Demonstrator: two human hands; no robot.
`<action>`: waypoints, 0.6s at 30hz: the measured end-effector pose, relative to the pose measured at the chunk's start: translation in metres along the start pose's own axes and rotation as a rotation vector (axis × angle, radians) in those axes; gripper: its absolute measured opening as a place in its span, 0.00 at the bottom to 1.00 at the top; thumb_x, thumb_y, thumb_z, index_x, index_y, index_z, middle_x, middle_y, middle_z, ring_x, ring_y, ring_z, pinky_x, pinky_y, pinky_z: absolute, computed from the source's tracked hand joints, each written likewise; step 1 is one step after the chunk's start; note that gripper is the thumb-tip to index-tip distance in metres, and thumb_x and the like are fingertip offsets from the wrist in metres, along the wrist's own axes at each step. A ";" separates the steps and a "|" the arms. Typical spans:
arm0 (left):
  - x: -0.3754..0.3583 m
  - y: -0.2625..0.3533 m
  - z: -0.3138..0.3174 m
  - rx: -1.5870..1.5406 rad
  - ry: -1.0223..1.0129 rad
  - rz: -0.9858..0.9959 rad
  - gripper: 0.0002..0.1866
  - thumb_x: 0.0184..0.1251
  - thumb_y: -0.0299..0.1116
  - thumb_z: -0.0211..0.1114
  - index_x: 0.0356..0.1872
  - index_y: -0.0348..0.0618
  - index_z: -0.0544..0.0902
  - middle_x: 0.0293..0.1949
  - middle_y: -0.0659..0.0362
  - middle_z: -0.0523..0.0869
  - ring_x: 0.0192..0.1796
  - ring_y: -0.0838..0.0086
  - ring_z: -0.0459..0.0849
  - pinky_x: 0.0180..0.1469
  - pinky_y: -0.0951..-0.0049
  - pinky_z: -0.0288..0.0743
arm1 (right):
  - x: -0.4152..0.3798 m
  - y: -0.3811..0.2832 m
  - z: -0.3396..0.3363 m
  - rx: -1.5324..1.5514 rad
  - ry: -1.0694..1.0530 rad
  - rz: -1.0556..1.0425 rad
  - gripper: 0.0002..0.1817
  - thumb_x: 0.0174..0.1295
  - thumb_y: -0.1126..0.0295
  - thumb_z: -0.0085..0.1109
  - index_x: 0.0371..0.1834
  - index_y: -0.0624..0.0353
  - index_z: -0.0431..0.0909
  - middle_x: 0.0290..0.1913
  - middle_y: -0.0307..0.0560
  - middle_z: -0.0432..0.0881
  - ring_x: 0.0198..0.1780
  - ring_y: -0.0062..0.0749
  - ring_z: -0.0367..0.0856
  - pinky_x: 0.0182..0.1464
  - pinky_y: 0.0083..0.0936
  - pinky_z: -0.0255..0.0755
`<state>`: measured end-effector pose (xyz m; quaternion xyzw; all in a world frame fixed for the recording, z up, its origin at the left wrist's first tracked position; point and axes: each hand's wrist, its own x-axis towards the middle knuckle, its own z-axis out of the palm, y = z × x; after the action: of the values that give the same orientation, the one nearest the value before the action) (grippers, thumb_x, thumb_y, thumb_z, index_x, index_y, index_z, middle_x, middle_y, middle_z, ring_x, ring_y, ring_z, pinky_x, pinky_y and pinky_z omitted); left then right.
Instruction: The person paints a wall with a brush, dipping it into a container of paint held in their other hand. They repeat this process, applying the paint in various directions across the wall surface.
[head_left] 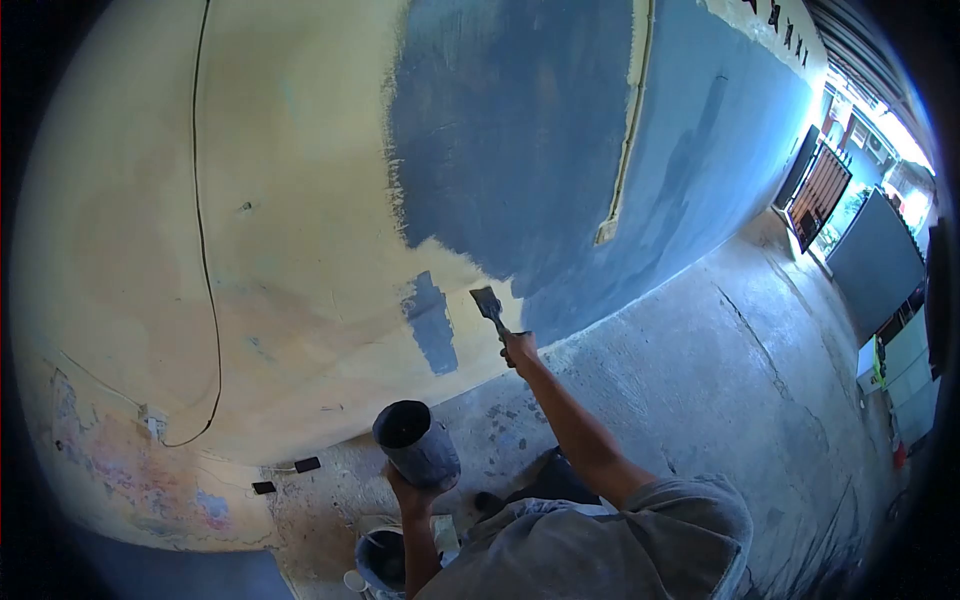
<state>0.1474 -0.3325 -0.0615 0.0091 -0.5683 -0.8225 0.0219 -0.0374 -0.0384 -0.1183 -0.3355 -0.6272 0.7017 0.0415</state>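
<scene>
My right hand (519,350) is closed round the handle of a paintbrush (486,302). Its dark, wide bristles are at the cream part of the wall (300,250), just below the edge of a large blue-grey painted area (510,130). To the left of the brush is a separate blue-grey patch (430,325). My left hand (408,493) grips a dark cylindrical paint pot (425,452) from below and the side. The pot is tilted, its opening facing up and toward the wall; how much is inside cannot be made out.
A bucket (372,555) stands on the concrete floor (660,370) near my left forearm. Two dark phone-like devices, one a black phone (308,465), lie by the wall's foot with cords. A cable (203,240) runs down the wall to a socket (153,422). A gate (818,195) stands far right.
</scene>
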 end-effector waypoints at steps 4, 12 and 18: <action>0.003 0.019 0.009 0.093 -0.058 0.049 0.40 0.24 0.30 0.79 0.51 0.39 0.74 0.44 0.57 0.82 0.45 0.69 0.82 0.49 0.66 0.77 | 0.077 -0.083 -0.011 -0.271 0.185 -0.653 0.18 0.59 0.56 0.57 0.22 0.61 0.75 0.15 0.43 0.73 0.12 0.27 0.69 0.12 0.29 0.59; 0.019 0.004 0.019 0.170 -0.087 0.120 0.43 0.25 0.40 0.81 0.51 0.38 0.73 0.43 0.59 0.80 0.44 0.70 0.80 0.49 0.68 0.75 | -0.073 -0.350 -0.034 0.314 -0.097 -0.758 0.17 0.64 0.59 0.54 0.25 0.60 0.77 0.13 0.42 0.71 0.11 0.23 0.65 0.13 0.26 0.54; 0.022 -0.007 0.036 0.054 0.092 -0.096 0.43 0.22 0.33 0.81 0.51 0.40 0.73 0.45 0.59 0.80 0.45 0.72 0.80 0.49 0.68 0.75 | 0.051 -0.090 -0.034 -0.441 0.193 -0.401 0.20 0.60 0.54 0.54 0.36 0.65 0.76 0.20 0.50 0.76 0.16 0.36 0.74 0.20 0.33 0.67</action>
<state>0.1239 -0.2968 -0.0553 0.0746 -0.5877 -0.8056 0.0084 -0.0919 0.0345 -0.0575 -0.2711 -0.8112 0.4914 0.1645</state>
